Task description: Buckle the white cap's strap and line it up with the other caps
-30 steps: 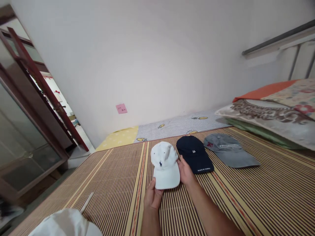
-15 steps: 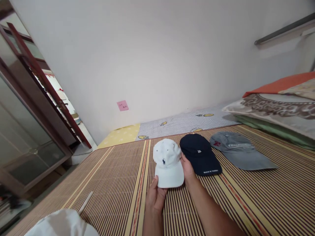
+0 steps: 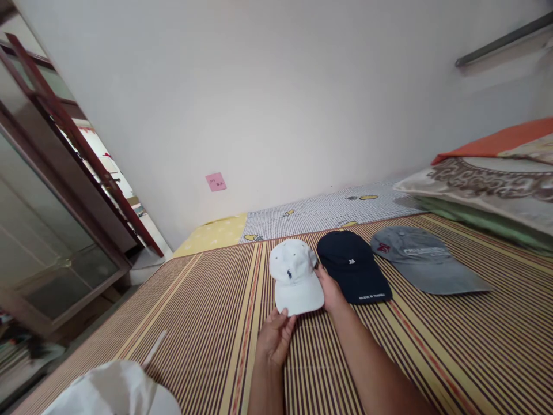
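A white baseball cap with a small dark horse-and-rider logo rests on or just above the striped mat, its brim toward me. My left hand is at the brim's front edge, thumb and fingertips closed on it. My right hand grips the cap's right side, its fingers partly hidden behind the cap. Close on the right lies a navy cap with white lettering. Beyond it sits a grey cap, brim pointing right.
Part of a pale cap shows at the bottom left, a light strip beside it. The mat covers the bed. Pillows are stacked at right. A pink note is on the wall; a door stands left.
The white cap appears lower and flatter toward the mat, its brim foreshortened. My left hand has shifted from the brim's left corner to its front edge. The other caps stay in place.
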`<state>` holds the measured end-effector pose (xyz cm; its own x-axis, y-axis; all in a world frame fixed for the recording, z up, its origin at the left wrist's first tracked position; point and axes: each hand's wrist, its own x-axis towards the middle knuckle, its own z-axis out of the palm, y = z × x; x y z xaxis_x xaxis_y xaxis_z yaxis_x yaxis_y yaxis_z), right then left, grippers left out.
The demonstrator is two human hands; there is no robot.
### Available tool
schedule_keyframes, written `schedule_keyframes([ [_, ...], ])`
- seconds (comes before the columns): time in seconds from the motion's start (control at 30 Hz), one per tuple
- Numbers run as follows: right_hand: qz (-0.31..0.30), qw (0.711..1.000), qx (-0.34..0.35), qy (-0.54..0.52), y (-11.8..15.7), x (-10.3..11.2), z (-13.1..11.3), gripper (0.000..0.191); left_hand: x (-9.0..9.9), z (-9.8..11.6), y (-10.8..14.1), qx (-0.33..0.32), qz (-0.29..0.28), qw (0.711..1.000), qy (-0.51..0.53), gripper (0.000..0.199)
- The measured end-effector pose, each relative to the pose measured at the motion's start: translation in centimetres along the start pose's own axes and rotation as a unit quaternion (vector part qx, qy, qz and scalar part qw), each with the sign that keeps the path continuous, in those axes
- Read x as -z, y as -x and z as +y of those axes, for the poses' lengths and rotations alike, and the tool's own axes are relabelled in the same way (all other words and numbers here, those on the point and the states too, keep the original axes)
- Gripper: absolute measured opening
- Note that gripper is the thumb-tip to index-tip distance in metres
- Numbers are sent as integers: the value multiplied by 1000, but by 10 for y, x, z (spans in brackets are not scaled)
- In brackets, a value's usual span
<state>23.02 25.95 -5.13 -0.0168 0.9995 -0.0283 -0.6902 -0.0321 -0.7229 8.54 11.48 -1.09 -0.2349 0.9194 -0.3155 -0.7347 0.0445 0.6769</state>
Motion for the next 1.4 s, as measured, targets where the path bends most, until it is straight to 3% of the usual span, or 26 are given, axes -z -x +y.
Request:
schedule_keyframes([
  [0.17,35,999,17,13,4,5,1,34,-6,-4,-2,-31,31,999,10,46],
  [0.3,40,998,45,17,5,2,2,40,-9,-1,0,-50,11,999,19,54],
  [0.5,2,997,77,21,6,-3,2,52,-6,2,-4,-61,-2,998,14,28],
  [0.7,-6,992,94,79,-6,-3,4,57,-6,-11,-16,-130,27,991,-15,51],
  [0.8,15,986,96,138,-15,1,9,48,-5,-16,-23,-146,36,988,-36,47],
  [0.9,34,973,93,209,-21,7,13,36,-1,-16,-27,-128,32,989,-71,38],
  [1.13,53,917,126,375,-23,21,6,27,0,-12,-23,-84,18,989,-122,39],
  [1.4,37,854,188,484,-17,15,10,24,1,-20,-26,-140,65,979,-134,41],
])
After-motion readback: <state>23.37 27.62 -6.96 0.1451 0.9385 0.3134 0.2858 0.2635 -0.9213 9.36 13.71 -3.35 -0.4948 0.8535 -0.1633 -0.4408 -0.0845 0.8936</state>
